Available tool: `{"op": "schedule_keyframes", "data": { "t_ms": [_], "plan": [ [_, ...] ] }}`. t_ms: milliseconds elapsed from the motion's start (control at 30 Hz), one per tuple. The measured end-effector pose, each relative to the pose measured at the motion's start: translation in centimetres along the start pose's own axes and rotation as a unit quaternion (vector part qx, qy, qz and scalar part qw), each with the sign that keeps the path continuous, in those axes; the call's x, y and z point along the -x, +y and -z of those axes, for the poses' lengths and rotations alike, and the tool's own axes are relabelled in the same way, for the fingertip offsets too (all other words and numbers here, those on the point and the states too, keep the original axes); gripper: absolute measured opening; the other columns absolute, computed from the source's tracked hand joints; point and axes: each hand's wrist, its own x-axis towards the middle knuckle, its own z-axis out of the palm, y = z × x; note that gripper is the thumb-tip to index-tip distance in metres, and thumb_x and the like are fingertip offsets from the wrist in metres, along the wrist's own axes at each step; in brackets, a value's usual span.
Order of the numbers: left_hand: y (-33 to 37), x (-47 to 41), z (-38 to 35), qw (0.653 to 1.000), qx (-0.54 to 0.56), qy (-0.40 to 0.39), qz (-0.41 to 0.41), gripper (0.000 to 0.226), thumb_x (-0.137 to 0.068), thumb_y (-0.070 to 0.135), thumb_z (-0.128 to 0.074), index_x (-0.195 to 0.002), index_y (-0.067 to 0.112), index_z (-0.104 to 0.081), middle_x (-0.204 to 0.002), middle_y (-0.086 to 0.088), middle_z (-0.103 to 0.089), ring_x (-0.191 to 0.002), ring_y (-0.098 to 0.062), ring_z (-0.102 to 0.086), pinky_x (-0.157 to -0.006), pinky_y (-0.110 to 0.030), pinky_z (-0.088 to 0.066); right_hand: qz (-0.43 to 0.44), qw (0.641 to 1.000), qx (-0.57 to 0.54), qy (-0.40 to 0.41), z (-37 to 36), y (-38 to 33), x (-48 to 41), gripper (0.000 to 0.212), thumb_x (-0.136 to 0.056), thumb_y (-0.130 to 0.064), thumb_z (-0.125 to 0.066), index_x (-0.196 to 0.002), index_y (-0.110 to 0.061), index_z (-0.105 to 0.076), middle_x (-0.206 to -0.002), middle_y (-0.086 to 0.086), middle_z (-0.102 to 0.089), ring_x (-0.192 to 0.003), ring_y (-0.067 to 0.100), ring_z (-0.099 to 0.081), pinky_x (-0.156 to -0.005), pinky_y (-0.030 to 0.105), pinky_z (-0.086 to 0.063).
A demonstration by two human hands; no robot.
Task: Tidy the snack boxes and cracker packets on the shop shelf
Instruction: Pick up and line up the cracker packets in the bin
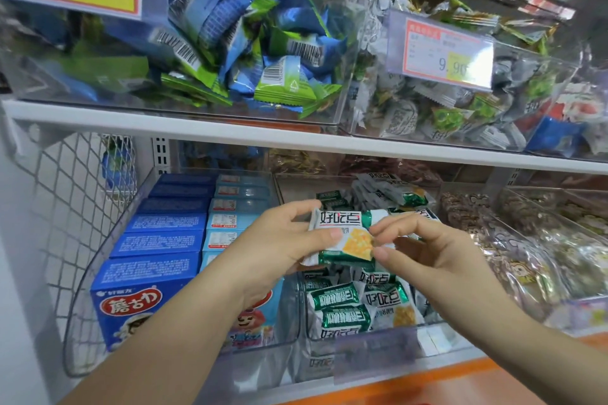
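Packet: one cracker packet, green and white, held in mid-air at the centre of my view, above the bin on the lower shelf.

Hands: my left hand grips the packet's 9 o'clock end, thumb on top and fingers beneath. My right hand pinches its 3 o'clock end between thumb and forefinger. Both are grasping the same packet; neither is free.

Surroundings: the pile of like packets lies at 6 o'clock of the held one, jumbled and facing different ways. The boxes stand in rows at 9 o'clock, in the neighbouring bin. My left forearm crosses in front of the nearest light-blue box.

Risks, as I judge them:
- The right-hand pinch looks slight. The wrapper appears glossy, so it could slip out and the packet could drop askew.
- The pile is uneven. A packet laid on top may slide or tip the ones under it.
- A hard squeeze could break the cracker inside.
- Swinging my left arm could knock the front boxes out of line.
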Motion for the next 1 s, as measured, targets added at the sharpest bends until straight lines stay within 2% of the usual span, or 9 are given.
{"op": "schedule_keyframes", "data": {
  "t_ms": [100,167,267,333,467,600,733,867,1000],
  "plan": [
    [-0.1,-0.2,0.5,0.999,-0.030,0.020,-0.031,0.040,-0.080,0.016,-0.072,-0.114,0.028,-0.056,-0.100,0.003,-0.073,-0.084,-0.008,-0.069,-0.071,-0.023,-0.049,-0.012,1.000,-0.015,-0.001,0.3,0.5,-0.5,0.009,-0.072,-0.016,-0.072,-0.080,-0.015,-0.067,-0.092,-0.003,-0.068,-0.080,0.022,-0.066,-0.076,0.033,-0.053],
    [-0.1,-0.4,0.9,0.993,-0.082,0.059,-0.062,0.040,-0.080,0.024,-0.073,-0.114,0.032,-0.054,-0.109,0.005,-0.069,-0.095,-0.009,-0.067,-0.081,-0.026,-0.050,-0.003,0.999,0.048,0.019,1.1,1.2,-1.2,0.016,-0.076,-0.006,-0.072,-0.086,-0.015,-0.064,-0.092,-0.003,-0.067,-0.087,0.011,-0.068,-0.079,0.021,-0.051],
    [-0.3,-0.7,1.5,0.987,-0.107,0.101,-0.069,0.045,-0.080,0.029,-0.073,-0.115,0.034,-0.045,-0.117,0.005,-0.064,-0.104,-0.013,-0.063,-0.094,-0.038,-0.050,-0.007,0.959,0.267,0.099,3.2,3.2,-3.5,0.025,-0.078,-0.022,-0.074,-0.098,-0.024,-0.060,-0.105,-0.006,-0.060,-0.100,0.005,-0.056,-0.085,0.011,-0.038],
    [-0.4,-0.7,1.6,0.986,-0.104,0.112,-0.069,0.049,-0.079,0.030,-0.073,-0.116,0.036,-0.041,-0.119,0.004,-0.063,-0.106,-0.015,-0.062,-0.097,-0.042,-0.048,-0.057,0.916,0.376,0.129,4.7,4.9,-5.5,0.041,-0.078,-0.039,-0.072,-0.108,-0.015,-0.058,-0.106,0.004,-0.055,-0.101,0.017,-0.051,-0.084,0.025,-0.038],
    [-0.7,-1.0,1.7,0.987,-0.088,0.117,-0.059,0.051,-0.081,0.025,-0.072,-0.124,0.029,-0.045,-0.116,0.004,-0.064,-0.104,-0.015,-0.063,-0.091,-0.041,-0.053,-0.143,0.870,0.454,0.130,5.9,7.1,-8.4,0.059,-0.072,-0.065,-0.063,-0.097,-0.015,-0.047,-0.069,0.005,-0.053,-0.071,0.026,-0.053,-0.068,0.036,-0.046],
    [-0.7,-1.1,1.6,0.991,-0.016,0.122,-0.045,0.050,-0.087,0.011,-0.066,-0.131,0.021,-0.046,-0.116,-0.001,-0.061,-0.099,-0.016,-0.064,-0.070,-0.029,-0.058,-0.178,0.871,0.435,0.142,5.5,7.4,-9.6,0.037,-0.081,-0.051,-0.066,-0.083,-0.019,-0.047,-0.057,-0.001,-0.046,-0.065,0.024,-0.050,-0.070,0.036,-0.041],
    [-0.6,-1.2,1.7,0.991,0.003,0.124,-0.042,0.046,-0.090,0.007,-0.060,-0.131,0.019,-0.046,-0.116,-0.004,-0.059,-0.097,-0.015,-0.062,-0.067,-0.027,-0.057,-0.110,0.902,0.383,0.167,5.3,6.6,-9.5,0.036,-0.081,-0.028,-0.073,-0.110,-0.013,-0.058,-0.088,0.001,-0.060,-0.079,0.022,-0.054,-0.069,0.027,-0.042],
    [-0.3,-1.0,1.6,0.990,-0.004,0.128,-0.050,0.051,-0.090,0.002,-0.056,-0.130,0.030,-0.042,-0.134,-0.021,-0.044,-0.068,-0.012,-0.055,-0.069,-0.029,-0.058,-0.041,0.922,0.324,0.210,3.8,4.7,-7.5,0.026,-0.081,-0.016,-0.070,-0.105,-0.011,-0.060,-0.094,0.001,-0.063,-0.074,0.013,-0.054,-0.068,0.021,-0.040],
    [0.0,-0.8,1.3,0.990,-0.005,0.127,-0.059,0.035,-0.092,0.003,-0.054,-0.107,0.034,-0.050,-0.132,-0.018,-0.047,-0.083,-0.014,-0.055,-0.069,-0.027,-0.057,0.007,0.968,0.169,0.186,0.3,2.4,-3.9,0.024,-0.080,-0.016,-0.073,-0.096,-0.023,-0.057,-0.095,-0.004,-0.059,-0.086,0.006,-0.056,-0.069,0.010,-0.044]
  ]
}}
